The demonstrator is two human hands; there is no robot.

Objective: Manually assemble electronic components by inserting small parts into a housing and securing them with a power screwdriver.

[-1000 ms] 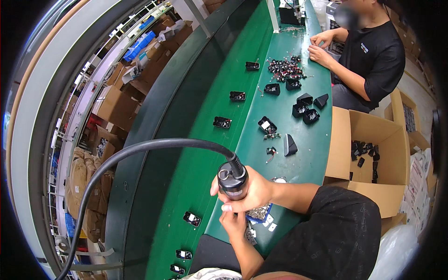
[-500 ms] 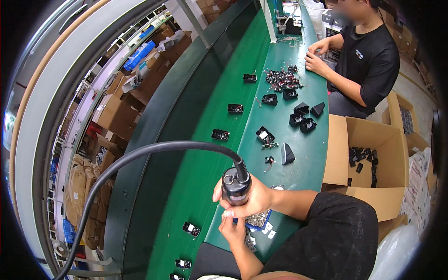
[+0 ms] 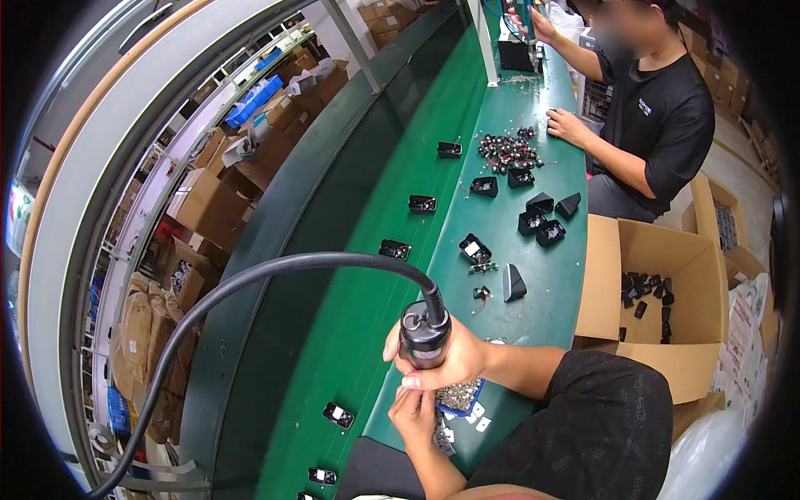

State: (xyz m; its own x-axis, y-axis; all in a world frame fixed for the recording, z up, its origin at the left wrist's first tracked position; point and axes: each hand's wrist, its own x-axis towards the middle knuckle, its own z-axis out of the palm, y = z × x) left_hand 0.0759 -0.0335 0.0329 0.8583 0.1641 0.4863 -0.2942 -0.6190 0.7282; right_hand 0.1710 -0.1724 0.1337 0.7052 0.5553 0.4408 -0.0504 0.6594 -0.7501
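Note:
My right hand [image 3: 454,358] is wrapped round a black electric screwdriver [image 3: 425,337], held upright with a thick cable at its top. Just below it, the fingers of my left hand [image 3: 412,415] are closed together; what they hold is hidden, as is the screwdriver's lower end. Beside my hands, partly behind my right wrist, a blue tray [image 3: 451,409] holds many small metal parts. White flat pieces [image 3: 477,411] lie next to it. Farther up the green bench sit an open black housing [image 3: 474,248], a small circuit board [image 3: 483,268] and a grey-black wedge-shaped housing [image 3: 514,283].
Several black housings [image 3: 337,415] stand along the green belt [image 3: 367,333] to the left. A pile of wired parts [image 3: 508,152] and more housings [image 3: 550,232] lie farther along the bench. A co-worker [image 3: 658,125] sits at the far right. An open cardboard box [image 3: 667,312] stands right.
The co-worker's one hand has risen to a tool at the top of the view; the other stays on the bench. My view has shifted slightly. Both my hands keep their grip and place.

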